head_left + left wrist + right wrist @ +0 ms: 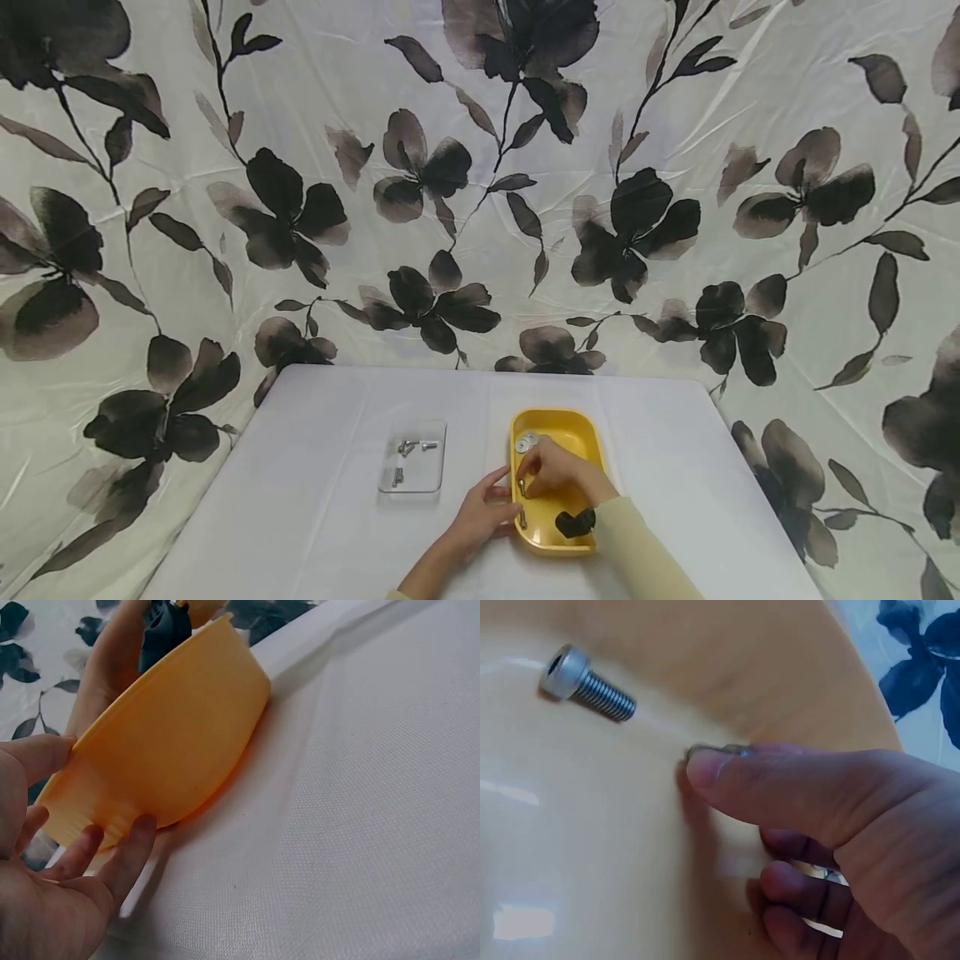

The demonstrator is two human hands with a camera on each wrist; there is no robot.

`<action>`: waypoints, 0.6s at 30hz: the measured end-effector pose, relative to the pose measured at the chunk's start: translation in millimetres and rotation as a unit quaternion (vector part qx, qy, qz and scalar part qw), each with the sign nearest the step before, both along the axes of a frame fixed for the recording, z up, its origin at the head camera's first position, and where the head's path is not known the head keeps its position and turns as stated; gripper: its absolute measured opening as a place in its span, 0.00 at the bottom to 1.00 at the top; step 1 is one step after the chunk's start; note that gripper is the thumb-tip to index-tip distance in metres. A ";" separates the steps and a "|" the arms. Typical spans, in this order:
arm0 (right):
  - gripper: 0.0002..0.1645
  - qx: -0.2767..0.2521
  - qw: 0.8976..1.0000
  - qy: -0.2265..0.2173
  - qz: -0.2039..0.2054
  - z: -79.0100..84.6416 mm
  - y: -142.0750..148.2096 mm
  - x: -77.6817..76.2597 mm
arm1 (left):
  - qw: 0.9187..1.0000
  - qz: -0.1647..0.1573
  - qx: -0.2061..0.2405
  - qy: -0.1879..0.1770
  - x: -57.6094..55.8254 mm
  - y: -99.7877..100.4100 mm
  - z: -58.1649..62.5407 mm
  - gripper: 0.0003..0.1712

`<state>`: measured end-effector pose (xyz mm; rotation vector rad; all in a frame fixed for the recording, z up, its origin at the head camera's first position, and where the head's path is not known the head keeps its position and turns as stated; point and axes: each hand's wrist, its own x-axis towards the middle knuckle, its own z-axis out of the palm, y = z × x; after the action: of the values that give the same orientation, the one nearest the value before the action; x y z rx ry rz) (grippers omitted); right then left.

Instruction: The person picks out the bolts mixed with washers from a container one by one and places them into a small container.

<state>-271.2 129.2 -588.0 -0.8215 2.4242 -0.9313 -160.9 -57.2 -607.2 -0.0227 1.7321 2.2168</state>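
Observation:
My left hand [480, 512] holds the left side of a yellow tray [551, 547]; in the left wrist view its thumb lies at the rim and its fingers against the outer wall [172, 735]. Inside the tray, my right hand [553, 467] pinches a small metal bolt [522, 485] between thumb and fingertips. Most of that bolt is hidden by the thumb in the right wrist view. Another bolt [589, 684], with a socket head and threaded shank, lies loose on the tray floor close by. Round silver washers [527, 442] lie farther up the tray, beyond the right fingers.
A clear square dish [386, 477] with several screws [407, 447] stands on the white table [330, 500], left of the tray. A black wrist-worn piece [575, 523] hangs over the tray by the right wrist. Behind the table is a floral cloth [540, 208].

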 end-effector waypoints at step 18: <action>0.05 0.031 0.999 0.011 -0.020 -2.1 -0.2 7.0 | 1.000 0.007 -0.013 -0.003 2.3 0.1 0.6 0.44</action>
<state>-264.2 129.0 -590.0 -0.7678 2.4837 -0.8618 -158.6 -57.2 -606.6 -0.0478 1.7624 2.2032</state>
